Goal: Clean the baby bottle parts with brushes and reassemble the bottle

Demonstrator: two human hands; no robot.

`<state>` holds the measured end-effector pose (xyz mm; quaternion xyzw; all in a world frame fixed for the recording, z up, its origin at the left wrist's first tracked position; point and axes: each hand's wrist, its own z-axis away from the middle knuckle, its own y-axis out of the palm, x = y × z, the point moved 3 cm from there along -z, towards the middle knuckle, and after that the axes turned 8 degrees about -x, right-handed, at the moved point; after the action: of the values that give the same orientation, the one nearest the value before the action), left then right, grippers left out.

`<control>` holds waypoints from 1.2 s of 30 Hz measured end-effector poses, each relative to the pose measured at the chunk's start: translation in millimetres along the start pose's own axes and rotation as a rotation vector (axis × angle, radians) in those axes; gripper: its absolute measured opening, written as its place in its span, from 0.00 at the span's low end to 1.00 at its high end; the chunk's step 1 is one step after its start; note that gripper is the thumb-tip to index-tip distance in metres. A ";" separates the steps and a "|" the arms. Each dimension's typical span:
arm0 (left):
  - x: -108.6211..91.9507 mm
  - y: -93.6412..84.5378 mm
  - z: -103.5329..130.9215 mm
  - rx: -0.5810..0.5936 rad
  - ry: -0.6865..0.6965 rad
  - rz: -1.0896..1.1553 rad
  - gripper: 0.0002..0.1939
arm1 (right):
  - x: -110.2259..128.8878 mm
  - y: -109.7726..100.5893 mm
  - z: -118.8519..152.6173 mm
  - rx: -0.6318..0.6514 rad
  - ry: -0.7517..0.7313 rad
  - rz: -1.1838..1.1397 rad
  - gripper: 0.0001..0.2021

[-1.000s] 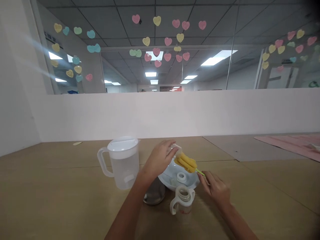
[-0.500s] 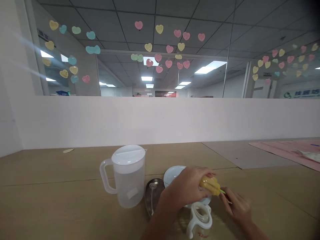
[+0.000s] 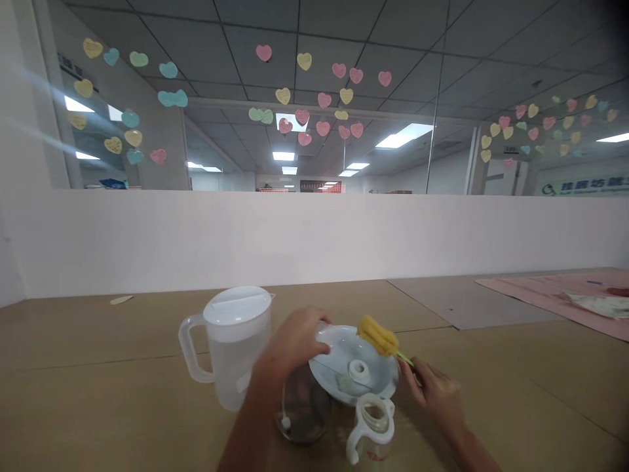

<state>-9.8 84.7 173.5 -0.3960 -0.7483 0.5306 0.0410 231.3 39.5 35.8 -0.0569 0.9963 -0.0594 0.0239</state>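
Note:
A light-blue bowl (image 3: pixel 339 387) holds a white ring-shaped part (image 3: pixel 359 371). My left hand (image 3: pixel 297 341) is at its left rim, fingers curled around something pale or clear that I cannot make out. My right hand (image 3: pixel 437 393) pinches the thin green handle of a yellow sponge brush (image 3: pixel 377 335), whose head is over the bowl's upper right rim. In front of the bowl stands an open bottle (image 3: pixel 374 419) with a white handled collar. A dark, shiny tray (image 3: pixel 309 410) lies below my left wrist, with a thin white tube (image 3: pixel 284 406) on it.
A clear lidded jug (image 3: pixel 240 347) with a handle stands left of my left arm. A pale flat piece (image 3: pixel 122 300) lies at the back left. Pink cloth (image 3: pixel 540 288) covers the far right. Behind the brown table are a white wall and glass with heart-shaped notes.
My left hand has moved left, away from the brush head, uncovering more of the bowl. The brush head is now farther left, over the bowl. The whole view has shifted slightly.

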 end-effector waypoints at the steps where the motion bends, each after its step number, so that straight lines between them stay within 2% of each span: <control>1: 4.8 -3.2 1.0 -0.016 -0.051 -0.048 0.19 | -3.6 -1.2 -0.9 -0.010 0.038 0.036 0.22; 3: 12.5 -6.2 1.9 -0.030 -0.111 -0.128 0.16 | -8.8 -4.0 -3.4 -0.028 0.091 0.082 0.22; 4: 16.4 -4.7 1.9 0.006 -0.165 -0.176 0.15 | -10.1 -5.6 -4.9 -0.039 0.102 0.092 0.22; 6: 23.3 3.6 2.2 0.161 -0.302 -0.284 0.11 | -10.4 -7.9 -7.6 -0.041 0.107 0.089 0.23; 9: 28.3 21.6 1.7 0.382 -0.435 -0.393 0.05 | -10.8 -8.6 -8.9 -0.012 0.167 0.053 0.24; 14: 38.9 53.5 -5.2 0.517 -0.489 -0.380 0.05 | -13.7 -4.8 -7.9 0.036 0.226 0.009 0.24; 17: 50.5 69.3 -8.1 0.583 -0.491 -0.347 0.12 | -16.4 -3.4 -8.4 0.053 0.280 0.006 0.24; 20: 58.4 78.1 -8.2 0.618 -0.490 -0.324 0.17 | -17.2 -2.7 -8.9 0.080 0.310 -0.007 0.24; 25: 59.9 79.7 -8.1 0.605 -0.428 -0.264 0.20 | -17.8 -0.7 -6.4 0.097 0.305 0.000 0.25; 31: 73.2 83.0 -10.6 0.707 -0.432 -0.306 0.30 | -20.0 2.5 -1.9 0.124 0.314 -0.004 0.25; 34: 78.4 85.0 -12.0 0.689 -0.453 -0.332 0.29 | -20.1 3.4 -0.4 0.131 0.304 0.001 0.25; 36: 79.2 85.2 -11.9 0.632 -0.442 -0.319 0.26 | -20.0 4.2 0.4 0.136 0.293 -0.001 0.26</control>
<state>-11.4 154.7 79.8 -0.1195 -0.5912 0.7935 0.0805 250.7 45.8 35.7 -0.0466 0.9827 -0.1346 -0.1181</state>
